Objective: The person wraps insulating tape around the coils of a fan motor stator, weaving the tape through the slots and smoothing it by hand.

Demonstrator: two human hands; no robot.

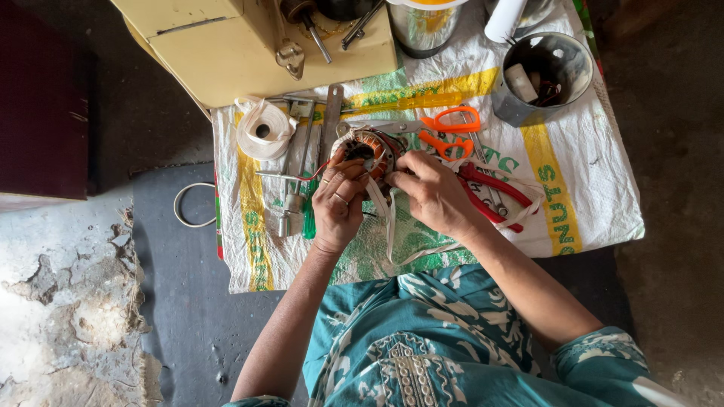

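Here, both hands close on a round motor stator (375,151) with copper-coloured windings, held just above a printed woven sack (596,181) spread over the work surface: the left hand (338,202) grips its near-left edge, and the right hand (433,192) pinches its right side, where a white tape (390,218) hangs down. Just beside the stator lie orange-handled scissors (451,130) and red-handled pliers (494,194); a roll of white tape (264,128) rests to the left.

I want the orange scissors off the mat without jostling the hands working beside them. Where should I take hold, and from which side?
Grip the orange scissors by the upper handle loop, coming from the far edge of the woven mat. The loops lie flat and open; the right hand and the red pliers crowd the near side.
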